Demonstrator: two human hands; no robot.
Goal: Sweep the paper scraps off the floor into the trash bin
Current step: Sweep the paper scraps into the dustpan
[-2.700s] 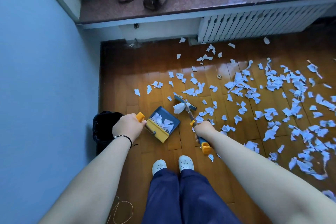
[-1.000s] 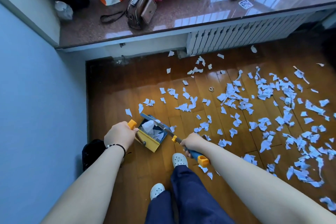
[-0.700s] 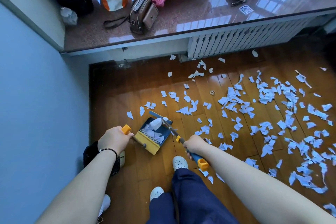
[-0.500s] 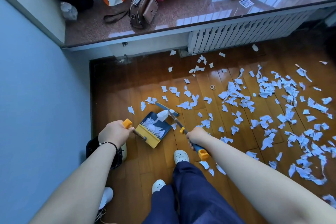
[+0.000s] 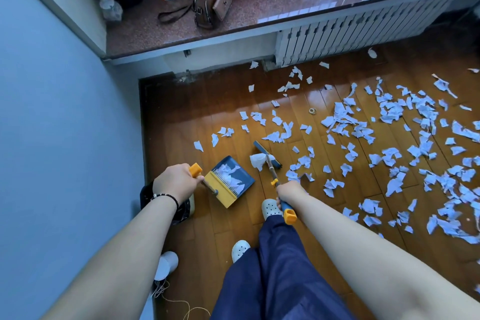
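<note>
Holding the dustpan [image 5: 231, 179] by its handle in the left hand [image 5: 175, 183], fist closed; right hand [image 5: 288, 191] is gripping the broom [image 5: 271, 166] shaft. Broom head is sitting just beyond the pan's open edge, with one larger scrap beside it. Paper scraps [image 5: 384, 138] are mostly lying across the floor [image 5: 181, 117] to the right; a few are already in the pan. Trash bin [image 5: 166, 205] is half hidden under the left wrist. Risk: pan tilting during the carry, spilling scraps; a fast stroke flicking light paper past the pan.
</note>
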